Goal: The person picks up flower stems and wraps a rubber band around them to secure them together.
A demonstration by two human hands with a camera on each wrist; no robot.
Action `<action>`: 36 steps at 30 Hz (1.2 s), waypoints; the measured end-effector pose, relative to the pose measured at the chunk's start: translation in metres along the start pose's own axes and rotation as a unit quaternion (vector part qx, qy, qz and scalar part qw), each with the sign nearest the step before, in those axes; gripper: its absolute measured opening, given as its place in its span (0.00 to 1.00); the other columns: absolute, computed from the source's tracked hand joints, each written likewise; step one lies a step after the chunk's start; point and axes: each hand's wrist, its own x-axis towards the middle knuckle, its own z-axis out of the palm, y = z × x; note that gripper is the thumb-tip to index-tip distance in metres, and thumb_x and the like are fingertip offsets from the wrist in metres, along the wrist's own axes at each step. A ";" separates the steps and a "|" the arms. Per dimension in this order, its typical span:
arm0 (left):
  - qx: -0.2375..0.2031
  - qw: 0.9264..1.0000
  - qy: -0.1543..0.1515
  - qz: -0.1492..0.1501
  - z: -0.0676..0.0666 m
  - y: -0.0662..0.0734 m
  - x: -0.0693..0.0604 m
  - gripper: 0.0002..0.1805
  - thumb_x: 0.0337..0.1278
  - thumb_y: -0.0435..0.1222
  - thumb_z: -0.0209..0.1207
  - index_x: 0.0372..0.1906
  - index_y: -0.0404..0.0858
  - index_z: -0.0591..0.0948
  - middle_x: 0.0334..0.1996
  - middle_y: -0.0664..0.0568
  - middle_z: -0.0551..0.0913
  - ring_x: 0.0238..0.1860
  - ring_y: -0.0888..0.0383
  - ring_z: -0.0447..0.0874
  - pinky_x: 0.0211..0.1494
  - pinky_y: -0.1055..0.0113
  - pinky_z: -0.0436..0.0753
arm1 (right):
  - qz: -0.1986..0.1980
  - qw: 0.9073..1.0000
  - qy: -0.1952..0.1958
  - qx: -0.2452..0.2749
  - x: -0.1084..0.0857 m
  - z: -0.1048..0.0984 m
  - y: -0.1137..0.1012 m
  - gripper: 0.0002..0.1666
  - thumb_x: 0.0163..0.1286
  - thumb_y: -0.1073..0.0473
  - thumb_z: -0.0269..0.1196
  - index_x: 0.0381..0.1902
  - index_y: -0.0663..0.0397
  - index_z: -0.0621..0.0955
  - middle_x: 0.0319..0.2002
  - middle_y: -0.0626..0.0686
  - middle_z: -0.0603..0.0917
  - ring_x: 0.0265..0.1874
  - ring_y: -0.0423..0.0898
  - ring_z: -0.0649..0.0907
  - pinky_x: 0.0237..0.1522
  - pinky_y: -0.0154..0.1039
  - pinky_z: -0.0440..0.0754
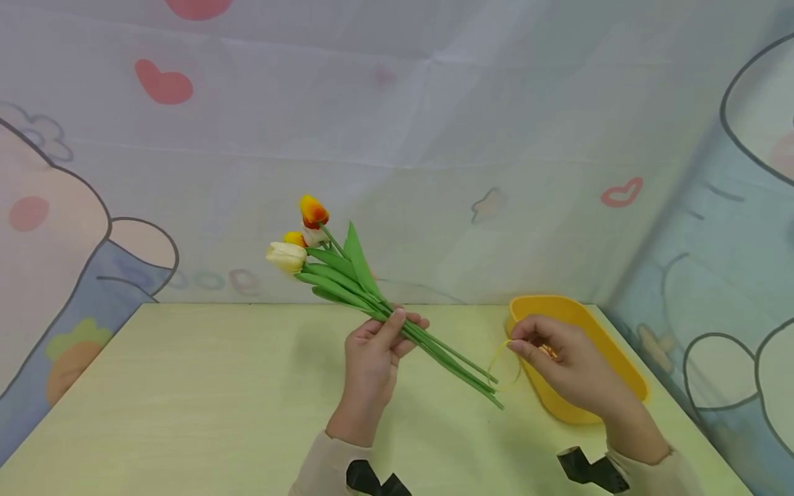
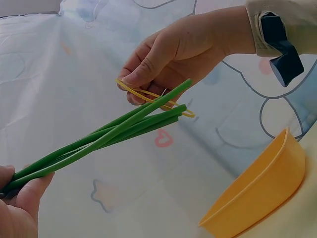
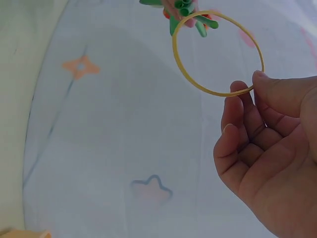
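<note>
Far to the left of the yellow tray (image 1: 626, 372), a printed cartoon figure (image 1: 56, 220) is showing on the backdrop (image 1: 434, 124), which is rising behind that tray. Closer to the tray, yet well apart from it, a cream tulip (image 1: 287, 257) and an orange-and-yellow tulip (image 1: 314, 212) are pointing up and away from it, two more blooms partly hiding between them. Their green leaves (image 1: 338, 275) are spreading on the side toward the tray. Next, the left hand (image 1: 375, 351) is gripping the bunch, thumb across it, and the stems (image 1: 453, 362) are slanting down toward the tray's near left side. Just left of the tray, a thin yellow band (image 3: 218, 94) is hanging in a loop at the stem ends; whether it is encircling them, I cannot tell. The right hand (image 1: 567, 365), over the tray's left side, is pinching the band between thumb and fingertips.
</note>
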 end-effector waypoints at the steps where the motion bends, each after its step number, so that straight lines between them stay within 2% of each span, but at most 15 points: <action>1: 0.000 1.000 -0.003 -0.004 0.001 0.000 -0.001 0.08 0.67 0.29 0.55 0.31 0.33 0.81 0.29 0.50 0.85 0.34 0.56 0.88 0.50 0.59 0.85 | -0.001 1.000 0.000 0.003 0.001 0.001 0.000 0.03 0.67 0.67 0.61 0.36 0.55 0.78 0.29 0.41 0.77 0.26 0.37 0.73 0.24 0.31 0.72; 5: 0.002 1.000 -0.022 -0.022 0.005 -0.001 -0.004 0.09 0.67 0.30 0.56 0.30 0.36 0.81 0.28 0.51 0.86 0.34 0.56 0.88 0.50 0.60 0.85 | -0.005 1.000 -0.001 0.013 0.004 0.002 -0.001 0.03 0.67 0.67 0.61 0.35 0.56 0.77 0.29 0.42 0.76 0.26 0.37 0.73 0.25 0.31 0.72; 13: 0.004 0.996 -0.082 -0.046 0.012 -0.003 -0.010 0.09 0.66 0.30 0.56 0.31 0.39 0.83 0.28 0.53 0.87 0.35 0.58 0.88 0.48 0.62 0.86 | -0.008 1.000 -0.010 0.021 0.009 0.005 -0.005 0.03 0.70 0.64 0.59 0.36 0.59 0.78 0.29 0.43 0.77 0.26 0.38 0.74 0.27 0.31 0.75; 16: 0.005 0.994 -0.098 -0.057 0.015 -0.003 -0.013 0.08 0.67 0.29 0.55 0.33 0.35 0.83 0.29 0.53 0.87 0.35 0.57 0.89 0.48 0.63 0.86 | -0.009 1.000 -0.009 0.026 0.010 0.007 -0.006 0.00 0.69 0.67 0.60 0.37 0.58 0.78 0.29 0.43 0.77 0.25 0.38 0.74 0.26 0.31 0.75; 20: 0.007 0.991 -0.116 -0.068 0.018 -0.004 -0.016 0.06 0.67 0.29 0.55 0.37 0.31 0.81 0.29 0.53 0.87 0.35 0.57 0.89 0.47 0.63 0.86 | -0.009 1.000 -0.008 0.026 0.014 0.010 -0.008 0.06 0.66 0.71 0.61 0.37 0.56 0.78 0.29 0.43 0.77 0.25 0.38 0.74 0.25 0.31 0.74; 25: 0.012 0.989 -0.124 -0.084 0.021 -0.006 -0.018 0.06 0.66 0.29 0.56 0.34 0.34 0.82 0.28 0.53 0.87 0.33 0.58 0.88 0.46 0.63 0.86 | -0.002 1.000 -0.005 0.022 0.019 0.015 -0.012 0.11 0.64 0.74 0.62 0.36 0.52 0.78 0.29 0.42 0.77 0.25 0.37 0.74 0.26 0.30 0.75; 28: 0.015 0.988 -0.124 -0.092 0.023 -0.007 -0.019 0.06 0.66 0.29 0.56 0.34 0.32 0.82 0.27 0.53 0.86 0.33 0.59 0.88 0.45 0.63 0.86 | 0.005 1.000 -0.005 0.025 0.021 0.018 -0.012 0.10 0.64 0.73 0.62 0.36 0.52 0.78 0.29 0.42 0.78 0.26 0.38 0.75 0.27 0.30 0.77; 33: 0.014 0.986 -0.133 -0.096 0.025 -0.007 -0.023 0.08 0.66 0.28 0.55 0.41 0.23 0.77 0.27 0.54 0.86 0.33 0.59 0.88 0.45 0.65 0.86 | 0.006 1.000 -0.008 0.023 0.025 0.022 -0.011 0.08 0.66 0.71 0.61 0.36 0.53 0.78 0.29 0.42 0.78 0.26 0.38 0.75 0.29 0.31 0.77; 36: 0.013 0.986 -0.137 -0.099 0.026 -0.007 -0.024 0.09 0.66 0.28 0.55 0.43 0.23 0.76 0.27 0.54 0.86 0.33 0.60 0.88 0.45 0.65 0.86 | 0.004 1.000 -0.008 0.021 0.027 0.023 -0.012 0.07 0.66 0.71 0.61 0.36 0.53 0.78 0.29 0.42 0.78 0.27 0.37 0.75 0.28 0.31 0.76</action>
